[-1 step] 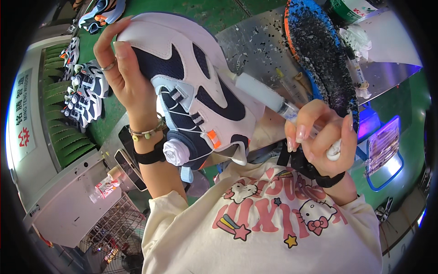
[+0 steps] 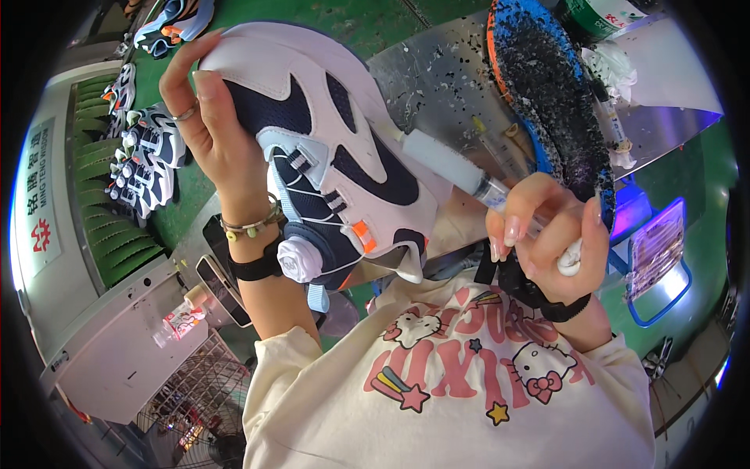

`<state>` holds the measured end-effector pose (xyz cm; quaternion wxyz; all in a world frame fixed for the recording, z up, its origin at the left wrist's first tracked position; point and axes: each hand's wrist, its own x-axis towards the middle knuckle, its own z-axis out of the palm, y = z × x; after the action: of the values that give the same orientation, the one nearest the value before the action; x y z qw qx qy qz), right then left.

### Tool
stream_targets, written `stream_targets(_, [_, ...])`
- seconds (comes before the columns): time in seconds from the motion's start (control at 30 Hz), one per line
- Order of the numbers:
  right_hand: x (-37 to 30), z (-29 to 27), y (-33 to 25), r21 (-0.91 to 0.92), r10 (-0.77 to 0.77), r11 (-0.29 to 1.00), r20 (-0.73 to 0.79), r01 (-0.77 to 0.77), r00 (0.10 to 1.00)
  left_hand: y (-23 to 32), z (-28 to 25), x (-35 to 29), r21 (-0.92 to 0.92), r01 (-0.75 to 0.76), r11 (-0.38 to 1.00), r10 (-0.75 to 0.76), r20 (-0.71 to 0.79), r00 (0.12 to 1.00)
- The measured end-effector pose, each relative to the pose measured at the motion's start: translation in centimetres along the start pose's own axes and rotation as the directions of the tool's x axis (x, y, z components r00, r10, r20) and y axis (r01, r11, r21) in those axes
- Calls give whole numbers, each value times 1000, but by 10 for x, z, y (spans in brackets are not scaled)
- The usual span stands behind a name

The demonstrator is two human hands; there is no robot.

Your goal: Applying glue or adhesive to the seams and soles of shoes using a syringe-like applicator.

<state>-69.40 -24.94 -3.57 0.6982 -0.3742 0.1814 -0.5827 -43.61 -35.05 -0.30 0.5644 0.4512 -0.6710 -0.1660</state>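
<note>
My left hand (image 2: 205,129) is closed on the toe end of a white and navy sneaker (image 2: 391,176), its fingers wrapped over the edge. The shoe is tilted, with its laces and white dial (image 2: 299,260) facing left and toward me. In my right hand (image 2: 551,234) is a syringe (image 2: 441,160) filled with something white. Its tip touches or nearly touches the edge where the sneaker's upper meets the sole; the exact contact is too small to tell. A small white lump (image 2: 570,258) shows between my right fingers; I cannot tell whether it belongs to the syringe.
A blue, orange-edged sole-shaped piece (image 2: 558,102) covered in black crumbs lies on the spattered metal table (image 2: 422,78). Beside it are crumpled tissue (image 2: 613,70) and a green container (image 2: 598,17). Several sneakers (image 2: 148,164) stand at left, above a phone (image 2: 224,291) and fan (image 2: 191,406).
The sneaker has turned and shifted very slightly to the left, and the syringe tip has moved slightly with it. Both hands keep their grip.
</note>
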Motion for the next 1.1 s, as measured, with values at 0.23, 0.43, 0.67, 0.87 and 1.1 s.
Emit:
stream_targets(0.23, [-13, -4, -9, -77, 119, 990, -7, -119, 993, -14, 0, 0, 53, 54, 997, -51, -58, 997])
stream_targets(0.43, [-16, 1, -16, -147, 122, 980, -74, -132, 990, -23, -2, 3, 54, 33, 998, -30, -60, 998])
stream_targets(0.67, [-34, -17, -18, -144, 136, 980, -12, -136, 991, -30, -1, 0, 0, 87, 996, -87, -47, 995])
stream_targets(0.87, [-44, -23, -21, -156, 186, 970, -22, -187, 982, -39, -1, 0, 0, 109, 994, -109, -52, 993])
stream_targets(1.1, [-43, -19, -14, -190, 155, 968, -64, -164, 986, -64, -11, -10, -179, 379, 908, -400, -105, 910])
